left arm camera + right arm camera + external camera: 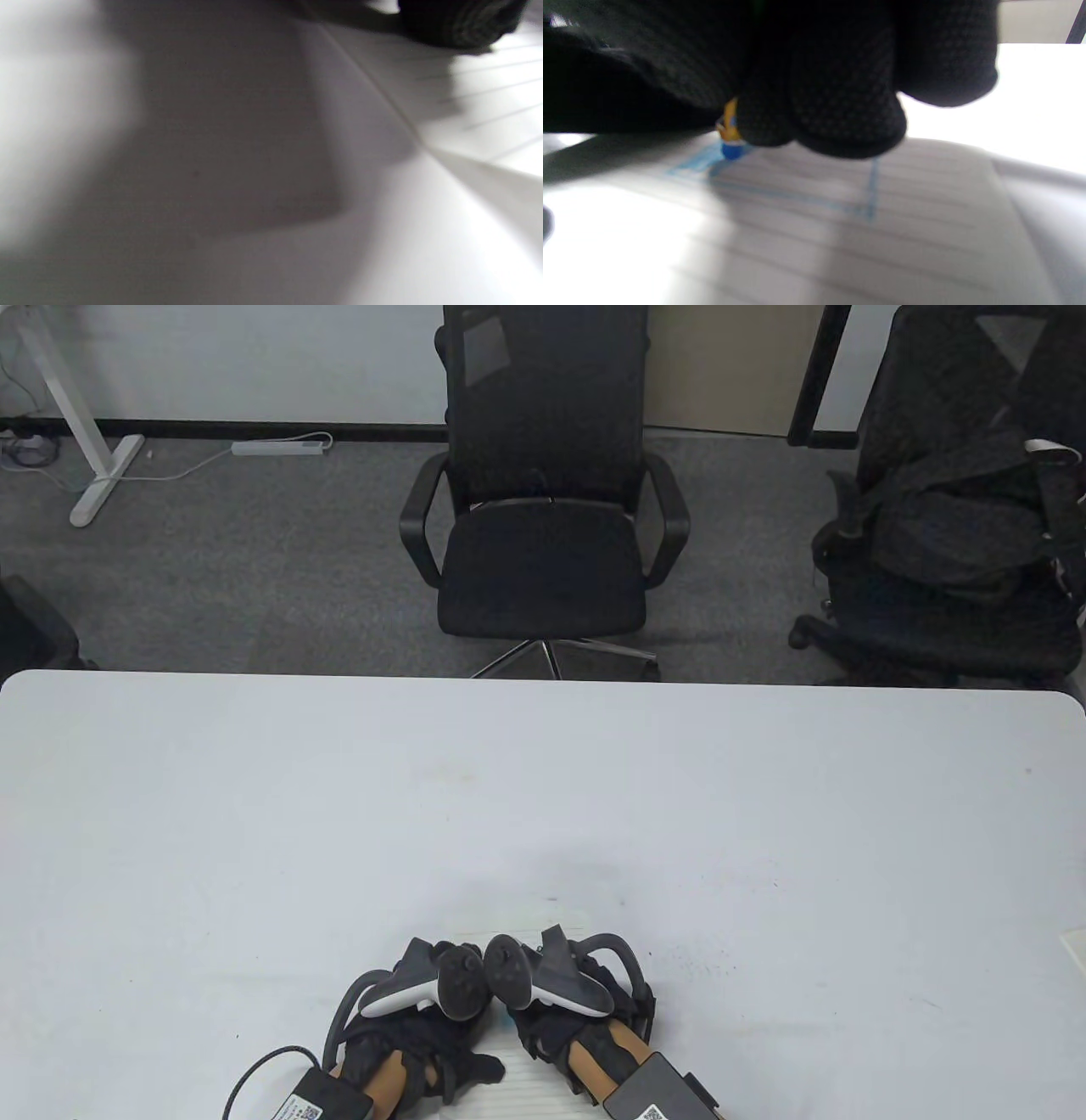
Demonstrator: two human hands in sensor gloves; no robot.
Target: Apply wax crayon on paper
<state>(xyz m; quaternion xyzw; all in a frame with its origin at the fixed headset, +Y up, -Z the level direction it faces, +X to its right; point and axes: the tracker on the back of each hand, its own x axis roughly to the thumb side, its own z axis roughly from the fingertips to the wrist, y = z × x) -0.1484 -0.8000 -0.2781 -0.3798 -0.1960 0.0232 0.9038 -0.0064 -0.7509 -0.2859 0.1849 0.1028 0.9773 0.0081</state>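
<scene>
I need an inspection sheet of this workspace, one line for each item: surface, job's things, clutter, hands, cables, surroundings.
Surface: white table, faint marks.
Job's things: lined paper at the near edge, with blue lines drawn on it; blue crayon, tip on the paper.
Clutter: nothing seen.
Hands: right hand grips the crayon; left hand rests at the paper's left edge.
Cables: black cable from the left wrist; power strip on the floor.
Surroundings: two black office chairs, grey carpet.

Paper lies on the table's near edge, chair behind the table
</scene>
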